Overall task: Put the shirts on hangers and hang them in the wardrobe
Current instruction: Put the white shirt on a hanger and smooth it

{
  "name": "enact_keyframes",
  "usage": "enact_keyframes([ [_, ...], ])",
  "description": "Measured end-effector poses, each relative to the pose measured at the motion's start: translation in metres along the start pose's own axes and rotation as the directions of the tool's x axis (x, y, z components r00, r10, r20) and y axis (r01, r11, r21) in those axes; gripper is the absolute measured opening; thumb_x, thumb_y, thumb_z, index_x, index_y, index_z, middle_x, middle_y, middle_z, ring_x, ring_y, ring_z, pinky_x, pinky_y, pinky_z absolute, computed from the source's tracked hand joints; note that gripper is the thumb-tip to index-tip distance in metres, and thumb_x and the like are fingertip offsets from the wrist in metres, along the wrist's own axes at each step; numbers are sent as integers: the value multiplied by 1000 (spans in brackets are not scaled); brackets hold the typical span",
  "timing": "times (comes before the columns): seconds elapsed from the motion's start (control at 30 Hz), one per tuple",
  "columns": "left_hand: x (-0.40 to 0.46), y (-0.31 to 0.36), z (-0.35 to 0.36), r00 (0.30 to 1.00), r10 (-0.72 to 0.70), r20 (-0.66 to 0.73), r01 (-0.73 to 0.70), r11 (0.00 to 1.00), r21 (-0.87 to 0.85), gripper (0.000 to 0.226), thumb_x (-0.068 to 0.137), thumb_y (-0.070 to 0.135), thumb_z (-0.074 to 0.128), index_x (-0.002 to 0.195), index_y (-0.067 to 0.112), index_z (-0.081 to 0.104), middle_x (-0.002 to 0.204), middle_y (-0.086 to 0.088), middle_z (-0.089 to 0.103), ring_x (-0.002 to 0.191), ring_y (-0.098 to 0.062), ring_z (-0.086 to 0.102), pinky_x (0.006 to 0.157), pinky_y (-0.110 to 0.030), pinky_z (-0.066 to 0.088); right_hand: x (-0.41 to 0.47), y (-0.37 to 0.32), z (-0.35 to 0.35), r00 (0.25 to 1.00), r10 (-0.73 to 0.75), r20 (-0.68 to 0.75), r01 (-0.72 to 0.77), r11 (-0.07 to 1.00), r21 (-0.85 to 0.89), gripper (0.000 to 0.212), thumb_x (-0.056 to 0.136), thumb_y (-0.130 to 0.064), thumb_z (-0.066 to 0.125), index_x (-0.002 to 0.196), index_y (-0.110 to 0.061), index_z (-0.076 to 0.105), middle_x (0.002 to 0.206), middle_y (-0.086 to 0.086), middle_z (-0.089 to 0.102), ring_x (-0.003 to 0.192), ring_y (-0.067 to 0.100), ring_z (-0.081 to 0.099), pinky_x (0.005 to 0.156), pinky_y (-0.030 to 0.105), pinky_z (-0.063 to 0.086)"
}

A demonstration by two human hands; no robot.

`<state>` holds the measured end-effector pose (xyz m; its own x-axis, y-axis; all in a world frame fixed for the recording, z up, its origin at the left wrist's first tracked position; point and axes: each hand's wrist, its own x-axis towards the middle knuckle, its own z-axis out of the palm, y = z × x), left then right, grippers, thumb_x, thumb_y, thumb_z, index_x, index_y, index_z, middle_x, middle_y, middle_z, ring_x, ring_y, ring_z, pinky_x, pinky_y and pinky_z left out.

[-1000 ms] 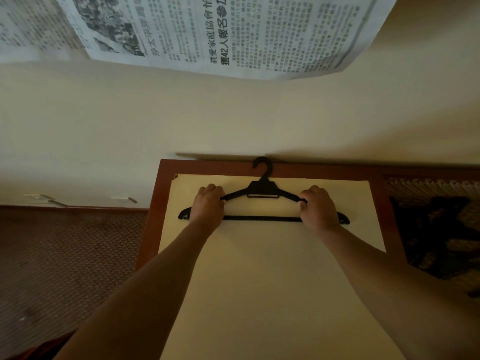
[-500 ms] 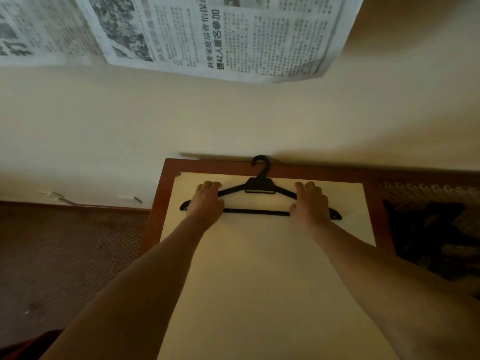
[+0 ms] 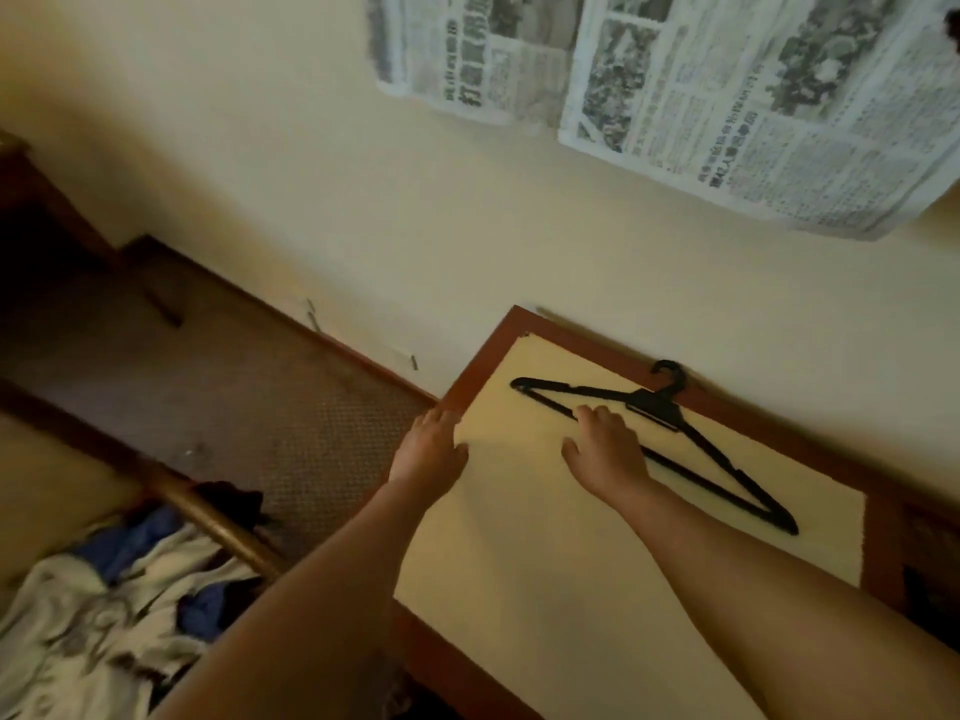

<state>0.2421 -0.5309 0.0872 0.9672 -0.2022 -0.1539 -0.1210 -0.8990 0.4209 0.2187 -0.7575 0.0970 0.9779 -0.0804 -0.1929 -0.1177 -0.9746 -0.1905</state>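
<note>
Black hanger (image 3: 670, 407) lies flat on the cream-topped table (image 3: 545, 553) by the wall, right hand (image 3: 605, 452) resting open-fingered over its lower bar, left hand (image 3: 431, 452) flat at the table's edge, shirts (image 3: 104, 605) heaped lower left.

Newspaper sheets (image 3: 727, 106) hang on the cream wall (image 3: 260, 122) at one o'clock; brown carpet (image 3: 234, 397) spreads toward nine o'clock.
</note>
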Motion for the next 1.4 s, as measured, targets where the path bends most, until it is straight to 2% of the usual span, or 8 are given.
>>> enact_keyframes([
  [0.17, -64, -72, -29, 968, -228, -110, 225, 974, -33, 33, 95, 31, 48, 124, 14, 51, 125, -4, 52, 116, -22, 48, 97, -36, 42, -7, -100, 11, 976, -213, 46, 214, 977, -22, 45, 96, -36, 45, 134, -12, 42, 132, 10, 49, 121, 26, 46, 97, 37, 41],
  [0.3, -126, -138, -51, 918, -380, -112, 375, 925, -69, 39, 101, 32, 41, 132, 11, 47, 134, -7, 46, 124, -23, 42, 105, -35, 35, -32, -186, 32, 931, -356, 85, 354, 934, 41, 49, 97, -39, 44, 140, -15, 40, 140, 8, 45, 127, 25, 43, 103, 38, 41],
  [0.53, -266, -258, -69, 825, -545, -149, 514, 833, -203, 49, 92, 39, 54, 135, 16, 46, 132, -7, 50, 123, -25, 45, 98, -36, 41, -105, -336, 88, 793, -561, 236, 571, 820, 30, 54, 98, -42, 43, 144, -15, 35, 143, 9, 40, 131, 26, 38, 104, 40, 36],
  [0.67, -338, -313, -72, 727, -662, -182, 612, 745, -266, 51, 91, 38, 57, 134, 15, 46, 132, -7, 50, 123, -26, 46, 98, -36, 42, -148, -404, 119, 708, -650, 277, 670, 742, 28, 48, 98, -40, 43, 137, -13, 41, 135, 10, 46, 125, 27, 43, 98, 39, 39],
  [0.83, -394, -359, -76, 611, -774, -169, 700, 627, -342, 53, 91, 40, 57, 137, 14, 45, 135, -6, 49, 124, -25, 47, 97, -36, 42, -176, -465, 142, 630, -694, 350, 744, 668, -15, 46, 98, -39, 43, 135, -12, 43, 133, 11, 47, 123, 30, 44, 97, 40, 40],
  [1.07, -414, -414, -70, 527, -841, -124, 737, 525, -426, 51, 92, 37, 57, 135, 13, 46, 135, -6, 49, 124, -23, 47, 101, -36, 42, -161, -534, 179, 580, -698, 420, 781, 623, -43, 47, 97, -41, 44, 134, -12, 45, 135, 13, 48, 123, 31, 46, 94, 38, 40],
  [1.3, -391, -494, -60, 432, -902, 11, 808, 381, -450, 40, 93, 15, 48, 134, 11, 48, 132, -11, 52, 119, -28, 51, 93, -36, 43, -108, -611, 240, 502, -686, 526, 813, 582, -17, 41, 100, -34, 42, 129, -6, 46, 131, 20, 50, 116, 35, 51, 88, 40, 44],
  [1.4, -372, -534, -50, 387, -919, 77, 832, 312, -459, 35, 91, 9, 48, 127, 6, 51, 124, -15, 57, 112, -31, 55, 90, -39, 47, -79, -637, 273, 494, -637, 592, 789, 614, 2, 43, 100, -29, 45, 133, -1, 44, 133, 22, 48, 119, 37, 48, 93, 42, 43],
])
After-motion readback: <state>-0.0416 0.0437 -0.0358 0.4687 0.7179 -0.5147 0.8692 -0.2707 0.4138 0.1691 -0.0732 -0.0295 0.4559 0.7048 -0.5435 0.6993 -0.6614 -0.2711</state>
